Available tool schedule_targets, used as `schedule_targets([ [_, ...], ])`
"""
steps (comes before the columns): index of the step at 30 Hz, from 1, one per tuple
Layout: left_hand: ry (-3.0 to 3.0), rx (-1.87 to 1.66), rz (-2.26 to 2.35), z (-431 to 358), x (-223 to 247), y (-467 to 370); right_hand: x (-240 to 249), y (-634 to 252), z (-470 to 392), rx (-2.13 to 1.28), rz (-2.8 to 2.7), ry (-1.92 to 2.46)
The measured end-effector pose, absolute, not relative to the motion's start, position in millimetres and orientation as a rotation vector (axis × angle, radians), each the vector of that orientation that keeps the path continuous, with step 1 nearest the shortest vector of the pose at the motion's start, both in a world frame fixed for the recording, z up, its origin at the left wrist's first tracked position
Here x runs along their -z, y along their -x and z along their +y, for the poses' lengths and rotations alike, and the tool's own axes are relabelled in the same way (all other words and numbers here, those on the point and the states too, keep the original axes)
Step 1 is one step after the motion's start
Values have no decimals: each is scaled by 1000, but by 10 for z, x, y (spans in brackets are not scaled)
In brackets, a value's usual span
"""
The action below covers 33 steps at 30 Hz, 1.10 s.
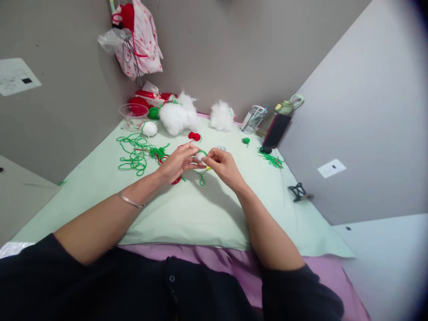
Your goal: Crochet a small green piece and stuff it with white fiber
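Between my two hands is a small round piece (200, 155), white with a green edge; it looks like yarn work with white stuffing. The fingers of my left hand (182, 159) curl round its left side. My right hand (220, 162) pinches at its right edge, and its fingertips partly hide it. Just under the hands lie a loop of green yarn (202, 180), a bit of something yellow (209, 168) and a red item (176, 180). Beyond the hands sits a small red yarn piece (194, 136).
Tangled green yarn (133, 154) spreads at left near a white yarn ball (149, 129) and a clear tub (133, 117). White stuffing (177, 117) lies at the back. A pen cup (254, 119), a phone (277, 130), a bottle (284, 107) and a black claw clip (300, 192) are at right.
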<state>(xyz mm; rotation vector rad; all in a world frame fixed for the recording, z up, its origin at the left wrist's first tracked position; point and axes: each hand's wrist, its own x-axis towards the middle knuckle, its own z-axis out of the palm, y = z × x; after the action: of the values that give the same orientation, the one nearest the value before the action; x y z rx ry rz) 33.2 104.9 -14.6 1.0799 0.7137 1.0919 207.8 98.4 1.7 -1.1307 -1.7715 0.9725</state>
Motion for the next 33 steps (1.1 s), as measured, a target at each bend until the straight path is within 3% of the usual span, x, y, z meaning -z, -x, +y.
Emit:
schedule_targets([
  [17,-1141,-1265,955,1135,354,-382,76,-1876,880,-870,-1937,1200],
  [33,-1122,-1241,852,1073,296,-398,92,-1977,984,-951,-1744,1223],
])
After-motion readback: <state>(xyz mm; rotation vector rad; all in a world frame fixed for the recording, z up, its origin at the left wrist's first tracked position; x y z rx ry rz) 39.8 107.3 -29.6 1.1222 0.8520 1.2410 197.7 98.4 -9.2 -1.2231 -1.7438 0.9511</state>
